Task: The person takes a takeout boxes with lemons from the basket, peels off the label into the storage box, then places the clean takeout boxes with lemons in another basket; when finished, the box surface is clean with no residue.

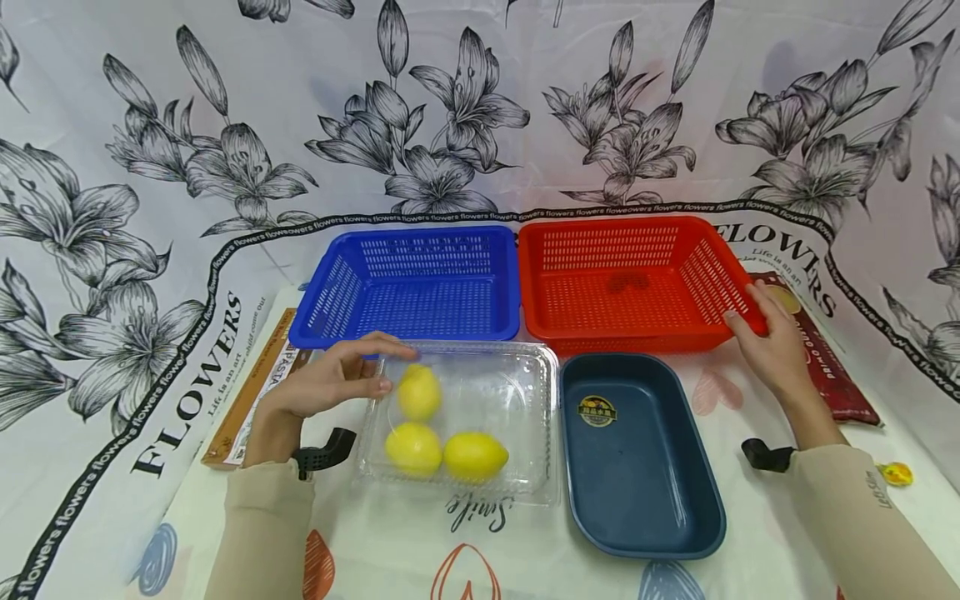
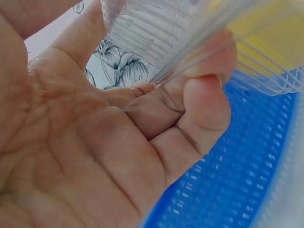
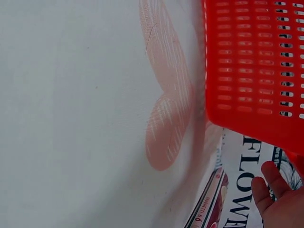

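Note:
My left hand [image 1: 330,379] grips the left edge of a clear plastic container [image 1: 517,408], thumb on the near side and fingers at the far left corner. Three yellow lemons [image 1: 476,457] show through the plastic, grouped in its left half. In the left wrist view, curled fingers [image 2: 206,104] meet the ribbed plastic wall, with blurred yellow behind it. At the far right, my right hand [image 1: 772,346] holds the right rim of a red perforated basket [image 1: 600,337], its thumb over the rim. The right wrist view shows only some fingertips beside that basket's end.
Left of the red basket stands a blue perforated basket [image 1: 405,333]. A dark blue tray [image 1: 637,500] with a round sticker lies right of the container. A pasta package [image 1: 251,400] lies at left, a dark red packet [image 1: 832,375] at right, near a small yellow object [image 1: 896,474].

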`<control>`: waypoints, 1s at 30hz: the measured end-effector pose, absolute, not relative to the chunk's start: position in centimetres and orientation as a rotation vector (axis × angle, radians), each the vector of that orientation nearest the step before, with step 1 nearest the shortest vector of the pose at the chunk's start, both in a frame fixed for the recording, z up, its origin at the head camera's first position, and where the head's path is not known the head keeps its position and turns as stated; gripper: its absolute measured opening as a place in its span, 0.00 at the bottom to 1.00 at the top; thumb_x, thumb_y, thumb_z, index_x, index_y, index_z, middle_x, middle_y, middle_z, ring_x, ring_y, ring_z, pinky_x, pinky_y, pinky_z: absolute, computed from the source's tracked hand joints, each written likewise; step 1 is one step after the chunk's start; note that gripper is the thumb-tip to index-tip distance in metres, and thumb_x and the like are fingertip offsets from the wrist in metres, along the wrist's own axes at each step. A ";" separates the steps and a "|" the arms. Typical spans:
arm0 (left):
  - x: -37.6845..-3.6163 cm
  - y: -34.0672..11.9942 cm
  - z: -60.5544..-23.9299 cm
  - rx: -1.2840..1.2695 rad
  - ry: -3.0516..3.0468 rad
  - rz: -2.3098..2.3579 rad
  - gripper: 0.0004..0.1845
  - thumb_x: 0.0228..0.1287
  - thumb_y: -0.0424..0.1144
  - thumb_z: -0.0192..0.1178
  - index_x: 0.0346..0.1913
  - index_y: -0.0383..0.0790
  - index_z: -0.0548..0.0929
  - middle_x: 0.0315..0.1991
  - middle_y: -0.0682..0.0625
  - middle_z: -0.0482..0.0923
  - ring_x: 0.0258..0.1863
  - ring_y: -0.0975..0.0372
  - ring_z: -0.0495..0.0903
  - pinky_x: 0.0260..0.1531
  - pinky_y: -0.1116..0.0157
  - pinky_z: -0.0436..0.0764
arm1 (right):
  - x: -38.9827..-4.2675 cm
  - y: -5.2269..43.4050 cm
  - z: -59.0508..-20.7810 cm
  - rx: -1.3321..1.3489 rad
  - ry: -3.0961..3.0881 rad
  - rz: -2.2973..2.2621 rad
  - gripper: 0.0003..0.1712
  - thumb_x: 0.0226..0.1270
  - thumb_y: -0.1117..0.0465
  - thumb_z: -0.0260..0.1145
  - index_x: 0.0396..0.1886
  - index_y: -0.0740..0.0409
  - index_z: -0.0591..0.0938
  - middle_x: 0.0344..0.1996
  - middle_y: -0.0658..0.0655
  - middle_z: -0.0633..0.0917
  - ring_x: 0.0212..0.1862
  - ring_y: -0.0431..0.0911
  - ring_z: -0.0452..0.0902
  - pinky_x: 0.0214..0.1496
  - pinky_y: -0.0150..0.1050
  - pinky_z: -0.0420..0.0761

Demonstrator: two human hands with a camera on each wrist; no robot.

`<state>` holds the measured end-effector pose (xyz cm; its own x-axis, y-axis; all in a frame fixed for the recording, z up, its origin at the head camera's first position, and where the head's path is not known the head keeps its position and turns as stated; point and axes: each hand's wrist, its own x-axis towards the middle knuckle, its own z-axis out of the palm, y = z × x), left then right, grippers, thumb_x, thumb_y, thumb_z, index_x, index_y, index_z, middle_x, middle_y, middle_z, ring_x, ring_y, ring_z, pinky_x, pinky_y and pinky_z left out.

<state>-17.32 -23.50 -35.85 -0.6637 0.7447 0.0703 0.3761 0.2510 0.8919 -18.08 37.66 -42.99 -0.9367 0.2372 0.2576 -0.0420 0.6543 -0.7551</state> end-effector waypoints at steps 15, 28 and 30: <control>-20.4 -19.7 -32.2 0.910 2.177 1.363 0.24 0.73 0.33 0.60 0.69 0.37 0.74 0.71 0.47 0.70 0.27 0.61 0.78 0.40 0.67 0.82 | -18.0 37.6 -43.2 -0.189 -2.565 1.187 0.38 0.78 0.50 0.54 0.82 0.53 0.56 0.83 0.57 0.53 0.80 0.65 0.52 0.76 0.67 0.58; -23.7 -15.4 -30.7 0.916 2.189 1.403 0.25 0.72 0.32 0.59 0.71 0.40 0.74 0.72 0.44 0.71 0.42 0.55 0.84 0.46 0.64 0.84 | -18.1 37.6 -43.3 -0.189 -2.549 1.174 0.37 0.78 0.51 0.54 0.82 0.53 0.57 0.83 0.56 0.54 0.79 0.64 0.54 0.77 0.65 0.59; -24.2 -14.9 -30.5 0.912 2.197 1.409 0.25 0.72 0.32 0.59 0.71 0.40 0.74 0.71 0.44 0.71 0.38 0.55 0.83 0.43 0.64 0.84 | -18.1 37.5 -43.3 -0.190 -2.541 1.176 0.37 0.78 0.51 0.54 0.82 0.53 0.58 0.83 0.56 0.54 0.80 0.64 0.53 0.78 0.64 0.58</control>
